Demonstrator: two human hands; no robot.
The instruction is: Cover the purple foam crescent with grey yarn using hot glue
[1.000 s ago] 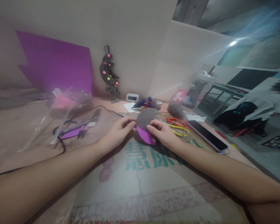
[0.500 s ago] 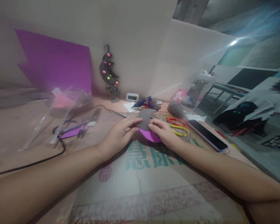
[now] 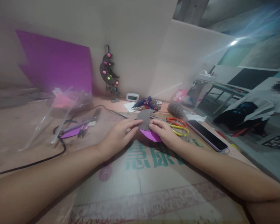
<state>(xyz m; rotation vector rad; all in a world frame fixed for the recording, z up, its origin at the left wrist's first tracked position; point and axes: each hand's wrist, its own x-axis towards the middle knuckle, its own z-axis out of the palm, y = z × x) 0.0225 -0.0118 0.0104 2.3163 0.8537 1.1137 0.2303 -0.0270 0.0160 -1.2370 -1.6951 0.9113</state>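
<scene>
A grey piece (image 3: 144, 120) that looks wound with yarn is held up between my two hands, over printed cardboard. Along its lower side shows a sheet of purple paper or foam (image 3: 150, 135). My left hand (image 3: 119, 134) pinches the left edge of the grey piece with thumb and fingers. On the right side, my right hand (image 3: 162, 130) grips the grey piece and the purple sheet together, thumb on top. Just beyond the hands lie scissors with yellow handles (image 3: 180, 130) and a tool with orange handles (image 3: 177, 120).
A blue glue gun (image 3: 143, 102), a small digital clock (image 3: 132, 97) and a ball of grey yarn (image 3: 176, 109) sit at the back. A phone (image 3: 207, 135) lies right. A decorated moon hanging (image 3: 107, 73) and a purple sheet (image 3: 58, 63) are by the wall. A black cord (image 3: 37, 161) runs left.
Almost nothing differs. The fingers of my left hand have shifted very slightly at the edge of the grey piece; both hands stay in the same place.
</scene>
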